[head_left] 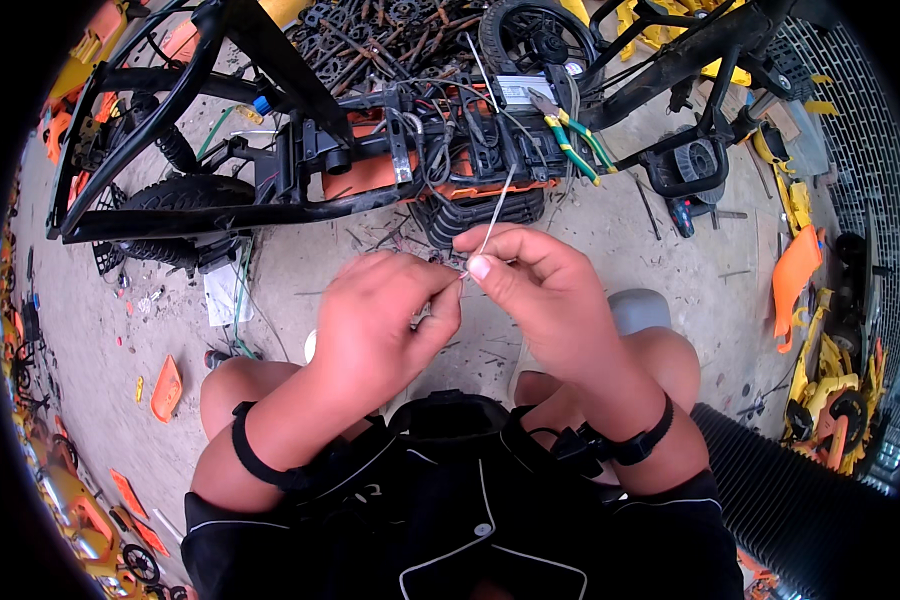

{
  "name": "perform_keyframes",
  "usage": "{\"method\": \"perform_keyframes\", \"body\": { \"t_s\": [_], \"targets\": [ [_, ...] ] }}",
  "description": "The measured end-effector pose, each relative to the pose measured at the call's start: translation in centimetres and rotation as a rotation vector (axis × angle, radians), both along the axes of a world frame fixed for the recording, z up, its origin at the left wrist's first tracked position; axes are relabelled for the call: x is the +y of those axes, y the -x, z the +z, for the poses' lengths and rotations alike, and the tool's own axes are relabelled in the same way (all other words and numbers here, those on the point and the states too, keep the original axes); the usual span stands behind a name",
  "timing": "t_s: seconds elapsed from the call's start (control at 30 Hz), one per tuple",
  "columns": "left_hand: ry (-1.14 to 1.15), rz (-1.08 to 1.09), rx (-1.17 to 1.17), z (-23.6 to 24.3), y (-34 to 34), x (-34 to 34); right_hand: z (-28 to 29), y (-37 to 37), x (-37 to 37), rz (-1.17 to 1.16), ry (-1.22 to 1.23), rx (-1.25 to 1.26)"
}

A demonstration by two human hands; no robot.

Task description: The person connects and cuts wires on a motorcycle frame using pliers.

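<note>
We pinch one thin white wire (490, 225) between right hand (540, 290) thumb and forefinger, left hand (380, 320) fingers clamped on its lower end just beside. Better to keep it taut and both grips close together. It runs up to the one black-and-orange vehicle frame (370, 175), where one green-handled pliers (570, 135) rests.

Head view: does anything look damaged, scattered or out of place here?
Yes. The black frame lies stripped open with loose wires spilling out; both hands pinch one pale wire. Green-handled pliers rest on the frame, and orange plastic pieces litter the ground.
</note>
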State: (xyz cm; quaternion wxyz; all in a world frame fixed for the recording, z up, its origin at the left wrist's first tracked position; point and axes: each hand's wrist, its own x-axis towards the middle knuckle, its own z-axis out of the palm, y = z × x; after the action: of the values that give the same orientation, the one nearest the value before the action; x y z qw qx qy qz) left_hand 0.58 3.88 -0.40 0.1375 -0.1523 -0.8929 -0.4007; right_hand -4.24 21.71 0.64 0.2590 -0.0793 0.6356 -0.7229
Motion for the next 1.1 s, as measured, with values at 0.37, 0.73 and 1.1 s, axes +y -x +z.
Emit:
{"method": "perform_keyframes", "body": {
  "t_s": [0.37, 0.73, 1.1],
  "targets": [
    [-0.962, -0.19, -0.791, 1.1, 0.0, -0.8, -0.2, 0.3, 0.2, 0.045, 0.18, 0.143],
    [-1.402, -0.533, -1.05, 0.3, -0.6, -0.6, 0.6, 0.4, 0.2, 0.208, 0.342, 0.202],
    [0.33, 0.122, 0.317, 0.8, 0.3, 0.6, -0.1, -0.6, -0.8, -0.02, 0.026, -0.087]
  ]
}}
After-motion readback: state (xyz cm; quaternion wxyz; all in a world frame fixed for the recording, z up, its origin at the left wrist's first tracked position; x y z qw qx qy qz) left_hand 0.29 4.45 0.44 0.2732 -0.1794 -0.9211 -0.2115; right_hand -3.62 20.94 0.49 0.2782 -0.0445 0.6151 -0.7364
